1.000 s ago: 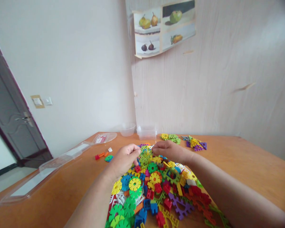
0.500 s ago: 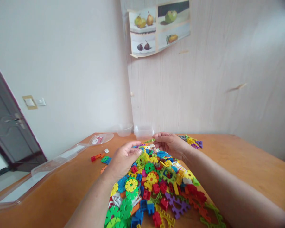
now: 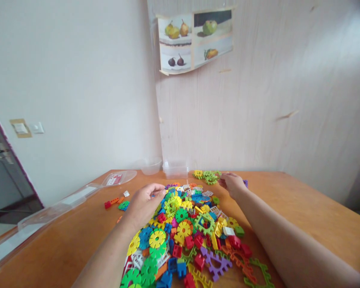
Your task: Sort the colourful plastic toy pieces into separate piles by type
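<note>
A heap of plastic building pieces [image 3: 184,230] spreads across the table before me, with notched discs, small blocks and toothed frames in several colours. Over its left edge is my left hand [image 3: 147,200], fingers loosely bent, a gap between thumb and forefinger and nothing visible in it. My right hand [image 3: 232,184] reaches beyond the heap on the right. Its fingertips are closed on a light green toothed piece [image 3: 217,173], partly hidden by the fingers, beside a small group of light green pieces [image 3: 210,178]. A yellow-green disc [image 3: 198,174] lies left of that group.
Clear plastic tubs [image 3: 175,169] and a round bowl [image 3: 151,165] stand at the table's back edge. Transparent lids [image 3: 120,178] lie along the left side. A few loose pieces [image 3: 111,203] sit left of the heap. Purple pieces [image 3: 245,183] show behind my right hand.
My right hand has moved right, away from above the heap, carrying the light green piece to the group at the back. My left hand stays near the heap's left edge. The view has turned slightly right.
</note>
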A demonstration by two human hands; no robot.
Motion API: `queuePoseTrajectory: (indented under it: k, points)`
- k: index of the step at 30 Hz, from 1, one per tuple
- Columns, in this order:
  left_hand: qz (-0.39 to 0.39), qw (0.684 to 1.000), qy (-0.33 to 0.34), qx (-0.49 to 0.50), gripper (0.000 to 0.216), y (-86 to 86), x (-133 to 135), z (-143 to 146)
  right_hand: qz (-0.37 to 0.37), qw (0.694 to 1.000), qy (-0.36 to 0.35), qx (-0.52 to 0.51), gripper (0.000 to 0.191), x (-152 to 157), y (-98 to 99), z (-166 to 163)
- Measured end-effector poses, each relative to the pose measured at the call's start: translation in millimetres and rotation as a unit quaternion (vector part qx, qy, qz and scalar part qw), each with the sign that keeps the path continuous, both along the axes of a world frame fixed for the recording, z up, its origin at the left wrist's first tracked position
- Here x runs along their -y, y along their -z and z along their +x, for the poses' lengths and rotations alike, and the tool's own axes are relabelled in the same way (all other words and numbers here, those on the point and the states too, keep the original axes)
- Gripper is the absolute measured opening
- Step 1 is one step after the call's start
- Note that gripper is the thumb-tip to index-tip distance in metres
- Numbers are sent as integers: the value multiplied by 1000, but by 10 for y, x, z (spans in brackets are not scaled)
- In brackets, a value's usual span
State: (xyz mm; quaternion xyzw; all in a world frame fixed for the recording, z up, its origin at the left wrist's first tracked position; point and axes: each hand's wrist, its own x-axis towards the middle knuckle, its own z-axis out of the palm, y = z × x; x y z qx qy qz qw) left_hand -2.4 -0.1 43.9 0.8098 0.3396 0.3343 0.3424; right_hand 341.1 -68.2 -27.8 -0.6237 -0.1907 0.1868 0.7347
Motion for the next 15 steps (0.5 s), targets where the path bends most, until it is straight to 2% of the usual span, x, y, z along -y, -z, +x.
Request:
queuePoseTrajectory:
  k: [3, 7, 15]
  points:
    - [14, 1000, 4, -17, 39, 21, -27, 1, -6, 1000, -2, -6, 17, -46, 114, 1]
    - [13, 999, 15, -26, 39, 36, -45, -6, -12, 1000, 2, -15, 16, -95, 168, -31]
    - [13, 999, 41, -19, 34, 173, -130, 2, -12, 1000, -12, -18, 14, -36, 47, -94]
